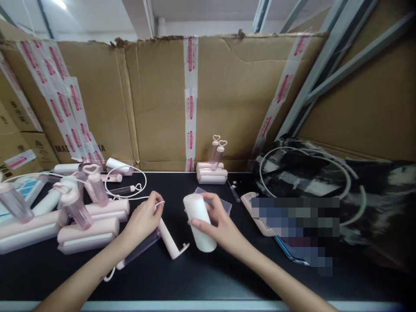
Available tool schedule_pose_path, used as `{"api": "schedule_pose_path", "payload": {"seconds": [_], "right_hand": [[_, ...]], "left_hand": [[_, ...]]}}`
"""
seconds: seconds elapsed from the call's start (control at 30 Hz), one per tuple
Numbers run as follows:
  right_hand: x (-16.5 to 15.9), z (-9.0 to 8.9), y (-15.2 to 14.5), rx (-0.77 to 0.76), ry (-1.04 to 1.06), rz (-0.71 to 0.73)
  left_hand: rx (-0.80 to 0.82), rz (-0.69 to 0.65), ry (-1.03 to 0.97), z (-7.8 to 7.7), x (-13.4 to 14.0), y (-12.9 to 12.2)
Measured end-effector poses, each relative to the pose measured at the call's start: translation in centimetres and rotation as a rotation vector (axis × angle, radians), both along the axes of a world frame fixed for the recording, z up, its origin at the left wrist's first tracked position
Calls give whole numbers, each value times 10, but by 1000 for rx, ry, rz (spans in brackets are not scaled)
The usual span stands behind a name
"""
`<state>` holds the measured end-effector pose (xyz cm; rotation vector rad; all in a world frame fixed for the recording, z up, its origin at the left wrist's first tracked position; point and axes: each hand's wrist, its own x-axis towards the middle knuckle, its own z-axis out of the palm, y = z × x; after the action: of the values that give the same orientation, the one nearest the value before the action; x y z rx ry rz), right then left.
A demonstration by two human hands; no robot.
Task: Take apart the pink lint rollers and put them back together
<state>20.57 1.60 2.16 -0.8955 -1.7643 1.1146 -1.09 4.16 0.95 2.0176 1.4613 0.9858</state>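
Note:
My right hand [217, 219] is wrapped round a white roll [203, 227], which leans with its top to the left above the black table. Left of it, my left hand [150, 216] pinches a thin white cord [139, 198] near its end. A pink roller holder [169, 240] with a bent end lies between the hands. Partly hidden under my left hand and forearm is a dark see-through handle [141, 250] with a white loop. Behind my right hand shows part of a clear plastic piece [226, 206].
Several pink lint rollers [91, 229] with see-through handles crowd the left. Two more [212, 175] stand at the back by the cardboard wall [159, 108]. To the right are a pink frame-like piece [260, 223], a phone [287, 253] and a black bag [377, 182] with a coiled white tube.

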Motion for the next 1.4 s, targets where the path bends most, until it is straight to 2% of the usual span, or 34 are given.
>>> {"api": "schedule_pose_path", "payload": {"seconds": [0.1, 0.2, 0.3, 0.4, 0.53, 0.77, 0.9, 1.0, 1.07, 1.17, 1.3, 1.4], "right_hand": [[0, 16, 8, -198, 58, 70], [-6, 28, 17, -283, -13, 140], [-15, 30, 26, -360, -84, 62], [-21, 28, 34, -424, -109, 1], [-22, 25, 38, -420, -104, 6], [-24, 13, 32, -544, -16, 28], [-26, 8, 27, -579, 32, 105], [-26, 8, 25, -582, 66, 116], [-24, 9, 25, -600, 124, 94], [-16, 12, 27, -642, 180, 70], [-10, 11, 29, -629, 99, 178], [-11, 8, 29, -623, 135, 185]], "left_hand": [[-154, -82, -333, 5, 4, -1], [-324, -145, -616, 11, 9, -7], [-409, -182, -764, 14, 12, -13], [-411, -163, -779, 15, 12, -17], [-428, -160, -786, 14, 13, -17], [-572, -218, -994, 16, 13, -20], [-690, -233, -914, 16, 15, -25], [-707, -234, -836, 15, 17, -27], [-725, -246, -863, 15, 16, -25], [-702, -229, -984, 16, 12, -18], [-614, -146, -1119, 17, 5, -9], [-621, -134, -1140, 15, 4, -5]]}}
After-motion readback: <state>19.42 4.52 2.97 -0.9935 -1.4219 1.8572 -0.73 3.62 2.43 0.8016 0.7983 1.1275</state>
